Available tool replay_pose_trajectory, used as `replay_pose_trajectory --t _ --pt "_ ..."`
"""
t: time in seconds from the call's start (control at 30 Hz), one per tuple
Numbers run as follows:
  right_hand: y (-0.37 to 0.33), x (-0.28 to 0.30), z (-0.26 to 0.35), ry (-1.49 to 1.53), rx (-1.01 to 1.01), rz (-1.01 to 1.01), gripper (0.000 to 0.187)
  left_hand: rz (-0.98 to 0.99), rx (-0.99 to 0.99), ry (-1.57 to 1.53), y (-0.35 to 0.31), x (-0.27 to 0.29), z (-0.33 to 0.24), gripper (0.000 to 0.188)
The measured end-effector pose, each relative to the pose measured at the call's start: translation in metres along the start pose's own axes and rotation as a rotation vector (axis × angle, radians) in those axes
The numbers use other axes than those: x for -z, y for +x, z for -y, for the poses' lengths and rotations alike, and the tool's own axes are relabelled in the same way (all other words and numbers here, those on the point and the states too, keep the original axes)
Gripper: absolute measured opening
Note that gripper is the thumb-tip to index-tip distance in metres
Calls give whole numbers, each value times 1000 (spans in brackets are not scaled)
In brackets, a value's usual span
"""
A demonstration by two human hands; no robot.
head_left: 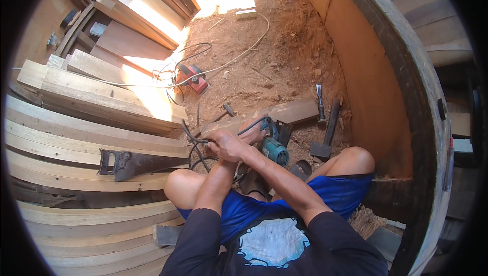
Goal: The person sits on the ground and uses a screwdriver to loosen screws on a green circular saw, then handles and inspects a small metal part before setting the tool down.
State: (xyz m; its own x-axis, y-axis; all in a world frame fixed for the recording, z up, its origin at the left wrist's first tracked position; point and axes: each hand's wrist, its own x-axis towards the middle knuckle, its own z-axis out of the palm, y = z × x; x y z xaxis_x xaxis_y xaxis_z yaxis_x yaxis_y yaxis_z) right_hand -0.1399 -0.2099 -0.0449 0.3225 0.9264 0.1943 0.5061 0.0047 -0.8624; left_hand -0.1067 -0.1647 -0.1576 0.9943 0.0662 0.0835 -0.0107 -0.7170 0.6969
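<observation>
My forearms cross, the right one over the left. My left hand (253, 134) reaches under it and closes on the handle of a teal corded power tool (275, 150); its exact kind is unclear. The tool has a round motor housing and a dark plate, and rests by a wooden plank (297, 112) on the ground. My right hand (225, 145) is closed around the black power cord (195, 141), left of the tool. The fingers of my left hand are partly hidden. My sandalled feet are below the tool, between my bent knees.
A handsaw (129, 164) lies on stacked planks (81, 141) at left. A mallet (325, 141) and a chisel (320, 104) lie to the right, a hammer (222, 113) ahead. Farther off are a red power tool (192, 79) and an extension socket (246, 14) on sawdust. A curved wooden panel (371, 67) stands at right.
</observation>
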Motion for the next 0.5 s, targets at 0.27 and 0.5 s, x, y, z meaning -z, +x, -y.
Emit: replay_pose_trajectory --t 0.27,0.5 --pt "-6 -6 6 -38 29 -74 23 -66 272 108 -9 5 -31 88" --pt "-12 -11 16 -121 -99 84 25 -205 238 -387 -2 16 -36 76"
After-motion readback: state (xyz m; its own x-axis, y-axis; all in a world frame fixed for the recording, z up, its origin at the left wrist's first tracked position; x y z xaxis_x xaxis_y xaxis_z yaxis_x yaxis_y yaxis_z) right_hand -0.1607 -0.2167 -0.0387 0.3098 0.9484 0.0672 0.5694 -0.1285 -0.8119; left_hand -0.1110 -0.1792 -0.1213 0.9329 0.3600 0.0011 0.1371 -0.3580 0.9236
